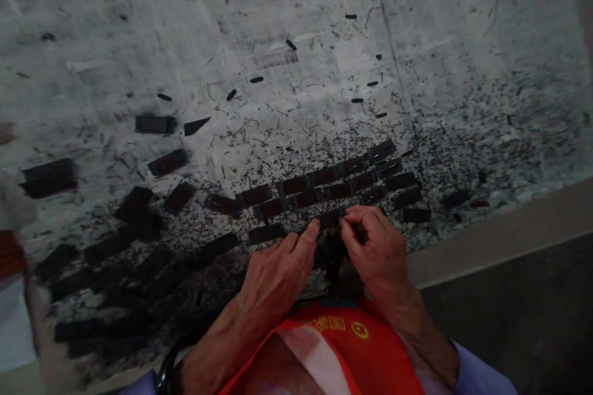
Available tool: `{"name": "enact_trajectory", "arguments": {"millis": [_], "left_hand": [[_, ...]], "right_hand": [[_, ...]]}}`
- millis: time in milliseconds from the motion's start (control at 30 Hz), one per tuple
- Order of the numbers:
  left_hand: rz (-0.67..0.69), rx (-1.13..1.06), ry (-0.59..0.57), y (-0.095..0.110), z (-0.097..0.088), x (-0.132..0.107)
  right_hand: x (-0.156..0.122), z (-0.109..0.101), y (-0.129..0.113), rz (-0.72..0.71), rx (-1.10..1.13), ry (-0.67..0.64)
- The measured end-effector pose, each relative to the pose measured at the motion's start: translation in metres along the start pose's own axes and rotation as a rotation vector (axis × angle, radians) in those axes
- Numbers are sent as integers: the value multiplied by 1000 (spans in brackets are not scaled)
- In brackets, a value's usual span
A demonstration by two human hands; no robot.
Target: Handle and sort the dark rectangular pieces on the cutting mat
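Observation:
Between my hands, near the table's front edge, is a small black rectangular piece. My left hand has its fingers curled, and its fingertips hold the piece's left end. At the right end, the thumb and index finger of my right hand pinch together at the edge. Whether a thin strip is caught in that pinch is too small to tell. Similar dark pieces lie in slanting rows just beyond my fingers, among them a glossy piece. A black piece rests left of the held one.
A pale worktable is littered with black shavings. Dark pieces pile up at the left front. Small black slivers lie farther back, near a dark block. A red apron covers my front.

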State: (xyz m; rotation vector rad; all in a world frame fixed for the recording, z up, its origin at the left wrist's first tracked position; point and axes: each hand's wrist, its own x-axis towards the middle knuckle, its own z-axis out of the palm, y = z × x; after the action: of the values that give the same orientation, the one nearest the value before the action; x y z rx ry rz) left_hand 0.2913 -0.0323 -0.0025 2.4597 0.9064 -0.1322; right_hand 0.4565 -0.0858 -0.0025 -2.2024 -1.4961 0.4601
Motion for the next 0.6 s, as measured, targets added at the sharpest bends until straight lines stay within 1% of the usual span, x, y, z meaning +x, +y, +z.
{"name": "enact_trajectory", "arguments": {"millis": [133,267,467,533,600], "left_hand": [[-12,1,-26,0,0,0],[-4,-51,-9,-2,1,0],[19,-170,147,-5,2,-5],[40,-136,135,-5,3,-8],[65,-67,67,-5,3,-9]], "right_hand": [[0,-6,-2,46,37,-41],[0,-11,-3,108,97,-79],[0,-9,-2,116,115,-87],[1,-7,-2,111,105,-78],[1,-6,-2,105,95,-69]]}}
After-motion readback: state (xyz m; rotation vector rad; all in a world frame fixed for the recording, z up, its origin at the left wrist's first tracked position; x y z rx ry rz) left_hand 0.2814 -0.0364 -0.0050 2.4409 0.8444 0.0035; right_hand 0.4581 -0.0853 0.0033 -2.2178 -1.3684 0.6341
